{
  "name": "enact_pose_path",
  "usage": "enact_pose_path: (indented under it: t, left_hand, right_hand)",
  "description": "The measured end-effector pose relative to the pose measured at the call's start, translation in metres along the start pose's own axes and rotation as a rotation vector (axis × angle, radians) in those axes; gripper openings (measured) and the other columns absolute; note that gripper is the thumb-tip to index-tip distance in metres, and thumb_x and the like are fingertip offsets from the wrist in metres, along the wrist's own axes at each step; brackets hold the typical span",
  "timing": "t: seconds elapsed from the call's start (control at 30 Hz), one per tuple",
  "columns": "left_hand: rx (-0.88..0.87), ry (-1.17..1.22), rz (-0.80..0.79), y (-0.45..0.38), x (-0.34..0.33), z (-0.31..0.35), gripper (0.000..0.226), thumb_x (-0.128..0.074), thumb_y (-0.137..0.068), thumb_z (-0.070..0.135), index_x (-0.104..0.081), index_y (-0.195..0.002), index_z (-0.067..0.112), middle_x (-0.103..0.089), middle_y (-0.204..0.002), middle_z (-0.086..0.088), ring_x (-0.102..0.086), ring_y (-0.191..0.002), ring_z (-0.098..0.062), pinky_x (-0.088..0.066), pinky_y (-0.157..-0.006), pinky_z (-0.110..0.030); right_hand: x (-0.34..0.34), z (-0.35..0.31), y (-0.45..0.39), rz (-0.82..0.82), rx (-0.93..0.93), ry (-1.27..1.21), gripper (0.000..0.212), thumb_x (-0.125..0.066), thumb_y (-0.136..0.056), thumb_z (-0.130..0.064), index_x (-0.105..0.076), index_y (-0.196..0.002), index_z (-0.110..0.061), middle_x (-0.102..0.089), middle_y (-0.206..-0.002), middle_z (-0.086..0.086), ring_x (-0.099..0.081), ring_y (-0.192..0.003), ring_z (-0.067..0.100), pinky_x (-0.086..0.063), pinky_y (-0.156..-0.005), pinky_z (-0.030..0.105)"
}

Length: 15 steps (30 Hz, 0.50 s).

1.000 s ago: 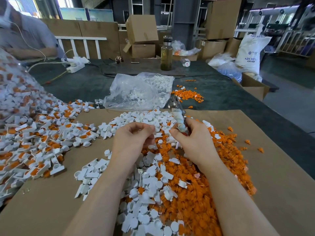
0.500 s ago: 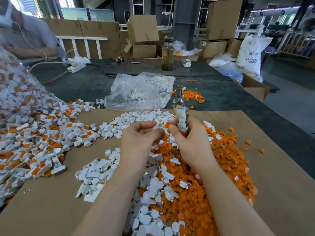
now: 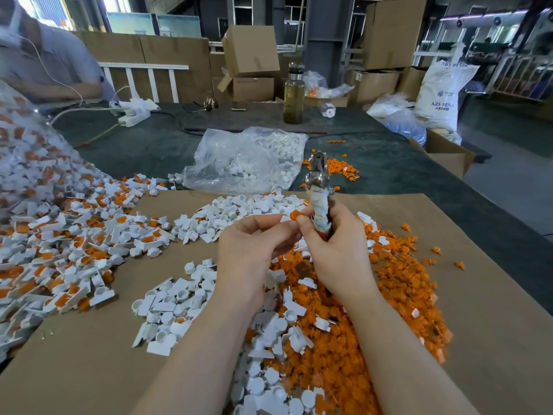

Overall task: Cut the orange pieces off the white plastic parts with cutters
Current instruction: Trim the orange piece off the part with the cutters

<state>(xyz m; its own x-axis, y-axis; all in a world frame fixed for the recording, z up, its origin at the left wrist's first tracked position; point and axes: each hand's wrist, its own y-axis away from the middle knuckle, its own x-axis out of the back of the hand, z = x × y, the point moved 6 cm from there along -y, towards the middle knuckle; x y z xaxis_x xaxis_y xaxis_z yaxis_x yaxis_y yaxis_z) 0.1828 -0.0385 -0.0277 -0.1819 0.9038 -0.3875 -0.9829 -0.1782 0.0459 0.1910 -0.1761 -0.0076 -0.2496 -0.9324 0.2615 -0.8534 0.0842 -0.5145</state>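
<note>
The fingers point(image 3: 287, 227) of the left hand point(image 3: 254, 253) pinched one small white plastic part point(image 3: 285, 218) with its orange piece point(image 3: 296, 216) uppermost, held just left of the cutters point(image 3: 318, 202) and above the brown cardboard sheet point(image 3: 493, 295). The right hand point(image 3: 338, 250) was clenched round the cloth-wrapped handles of the cutters, whose metal head pointed up and away from the person; whether the blades stood apart could not be told.

The part looked light and rigid, a thin moulded shell, likely slick and apt to twist or spring away when nipped. The best hold seemed to be on the white body, close behind the orange piece, leaving the joint bare for the blades. The wrapped handles offered a soft, non-slip grip.

Just below the cutters, under both wrists, lay a heap of cut orange pieces point(image 3: 389, 295) mixed with trimmed white parts point(image 3: 179, 304). Well to the left of the cutters spread a pile of uncut parts point(image 3: 59, 250), white with orange still on. Beyond the cutters, on the dark bench point(image 3: 389, 163), sat a clear plastic bag point(image 3: 245, 163) of white parts, and further off a bottle point(image 3: 294, 97).
</note>
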Motion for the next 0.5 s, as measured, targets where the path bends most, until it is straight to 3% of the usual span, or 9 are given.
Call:
enact_pose_path:
  t: [0.17,0.5]
  left_hand:
    - [-0.042,-0.009,0.014,0.0021,-0.0013,0.0025,0.013,-0.078,-0.075,-0.003,-0.074,-0.076,0.008,-0.076,-0.078,-0.013,-0.075,-0.074,-0.024,-0.061,-0.069,-0.026]
    - [-0.132,-0.109,0.056,0.0022,0.0006,0.0082,0.016,-0.081,-0.073,0.001,-0.075,-0.07,0.015,-0.075,-0.074,-0.009,-0.075,-0.072,-0.021,-0.056,-0.063,-0.018]
  right_hand:
    - [-0.0004,0.0008,0.0011,0.045,-0.007,0.018,0.006,-0.067,-0.09,-0.02,-0.061,-0.093,-0.02,-0.058,-0.069,-0.015,-0.057,-0.067,0.001,-0.045,-0.058,0.013]
    - [-0.0013,0.0018,0.0018,0.071,-0.045,0.01,0.008,-0.069,-0.089,-0.02,-0.06,-0.088,-0.021,-0.056,-0.065,-0.013,-0.055,-0.061,-0.001,-0.041,-0.054,0.013]
